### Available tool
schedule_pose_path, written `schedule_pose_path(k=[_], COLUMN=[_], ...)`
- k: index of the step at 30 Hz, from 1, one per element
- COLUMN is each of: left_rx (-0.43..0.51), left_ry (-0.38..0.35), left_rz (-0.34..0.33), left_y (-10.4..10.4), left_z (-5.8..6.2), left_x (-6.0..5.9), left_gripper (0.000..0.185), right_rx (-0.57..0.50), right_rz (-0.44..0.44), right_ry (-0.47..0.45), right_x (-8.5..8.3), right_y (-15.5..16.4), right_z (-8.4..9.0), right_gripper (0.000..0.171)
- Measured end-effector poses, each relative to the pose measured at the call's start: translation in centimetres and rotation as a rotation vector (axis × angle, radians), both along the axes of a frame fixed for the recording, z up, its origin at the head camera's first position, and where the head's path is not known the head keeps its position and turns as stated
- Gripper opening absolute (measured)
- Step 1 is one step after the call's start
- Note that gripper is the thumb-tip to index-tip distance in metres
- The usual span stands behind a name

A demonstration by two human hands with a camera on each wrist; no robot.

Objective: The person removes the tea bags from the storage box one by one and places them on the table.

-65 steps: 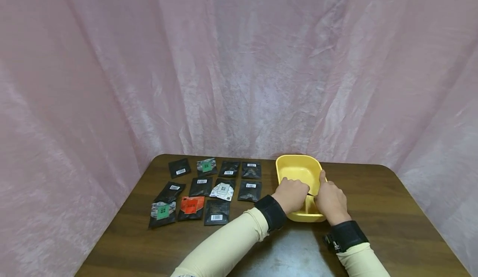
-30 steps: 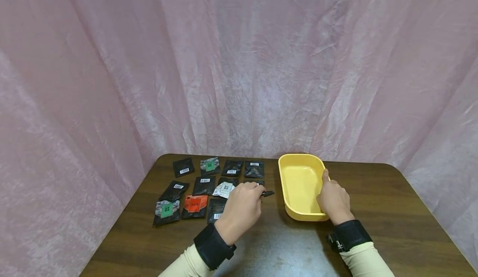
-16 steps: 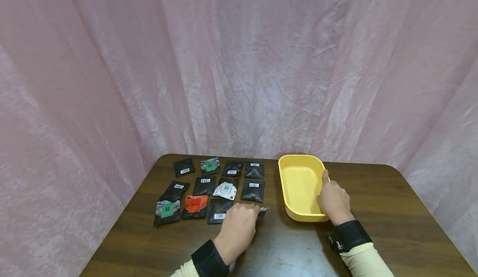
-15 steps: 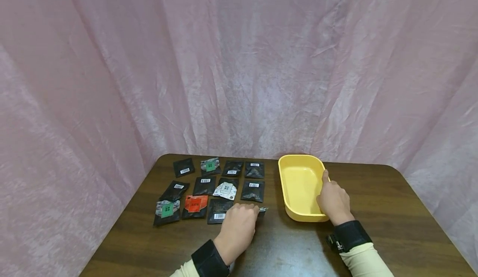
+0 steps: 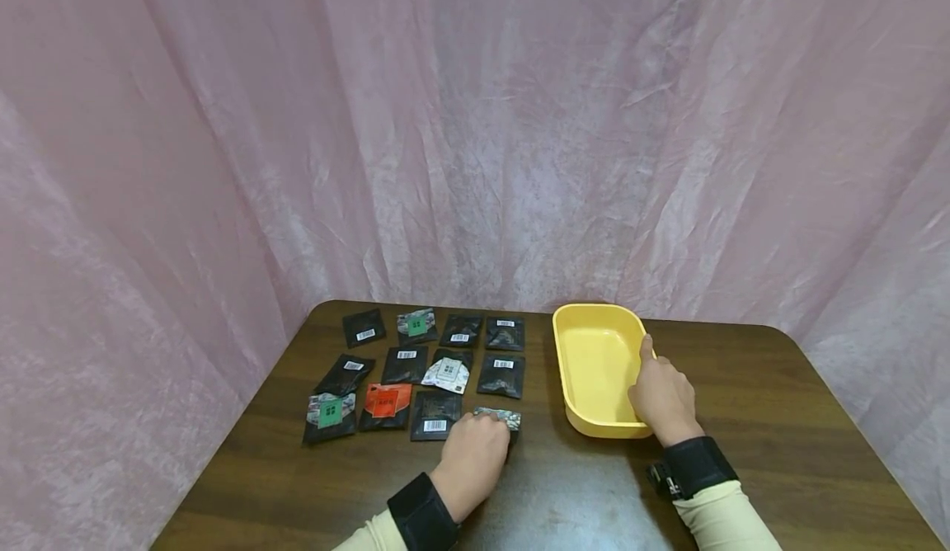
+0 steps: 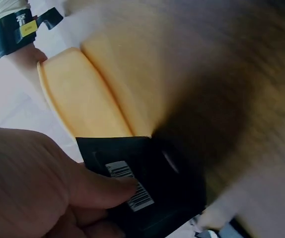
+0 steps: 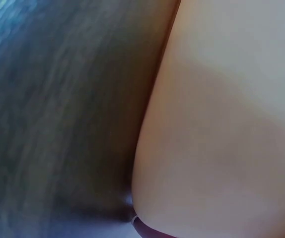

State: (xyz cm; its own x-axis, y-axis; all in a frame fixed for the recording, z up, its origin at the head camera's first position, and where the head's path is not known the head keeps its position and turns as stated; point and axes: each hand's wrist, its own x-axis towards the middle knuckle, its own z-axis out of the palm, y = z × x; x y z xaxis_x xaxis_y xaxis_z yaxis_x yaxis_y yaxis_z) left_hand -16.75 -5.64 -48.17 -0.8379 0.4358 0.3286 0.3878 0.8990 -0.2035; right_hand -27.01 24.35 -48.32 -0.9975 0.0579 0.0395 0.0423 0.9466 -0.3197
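My left hand (image 5: 473, 458) pinches a black sachet (image 5: 507, 417) at the right end of the front row, close over the table. In the left wrist view the thumb lies over the white barcode label of that sachet (image 6: 167, 183). The hand covers much of the sachet in the head view; a grey patterned part shows past the knuckles. My right hand (image 5: 663, 400) grips the right rim of a yellow plastic basin (image 5: 597, 345), thumb along the edge. Bare skin of the right hand (image 7: 222, 124) fills most of the right wrist view, its fingers hidden.
Several flat sachets lie in rows on the left of the wooden table (image 5: 750, 419). Among them are an orange-fronted sachet (image 5: 385, 405), a white-fronted sachet (image 5: 447, 372) and a green-labelled sachet (image 5: 330, 415). A pink curtain (image 5: 475, 138) hangs behind the table.
My left hand has moved from the basin leftward and toward the front, carrying the black sachet to the front row, and has tilted it lower. The right hand stays on the basin rim.
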Motion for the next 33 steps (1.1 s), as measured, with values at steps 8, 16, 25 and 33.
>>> schedule_pose_path(k=[8, 16, 25, 33], left_rx=[0.002, -0.017, -0.022, 0.047], left_ry=[-0.093, -0.233, -0.308, -0.355], left_rz=[0.024, -0.002, -0.045, -0.010], left_y=[-0.2, -0.9, -1.3, -1.2], left_z=[-0.8, -0.8, -3.0, -1.1], left_x=[0.1, -0.1, -1.0, -0.6], left_gripper=[0.008, 0.026, 0.045, 0.047], right_rx=[0.011, 0.005, 0.000, -0.030], right_rz=[-0.001, -0.010, -0.017, -0.016], right_ry=[0.004, 0.015, 0.003, -0.015], right_x=[0.3, 0.5, 0.5, 0.4], right_y=[0.0, -0.3, -0.2, -0.4], right_z=[-0.1, -0.1, -0.3, -0.3], right_gripper=[0.086, 0.087, 0.087, 0.087])
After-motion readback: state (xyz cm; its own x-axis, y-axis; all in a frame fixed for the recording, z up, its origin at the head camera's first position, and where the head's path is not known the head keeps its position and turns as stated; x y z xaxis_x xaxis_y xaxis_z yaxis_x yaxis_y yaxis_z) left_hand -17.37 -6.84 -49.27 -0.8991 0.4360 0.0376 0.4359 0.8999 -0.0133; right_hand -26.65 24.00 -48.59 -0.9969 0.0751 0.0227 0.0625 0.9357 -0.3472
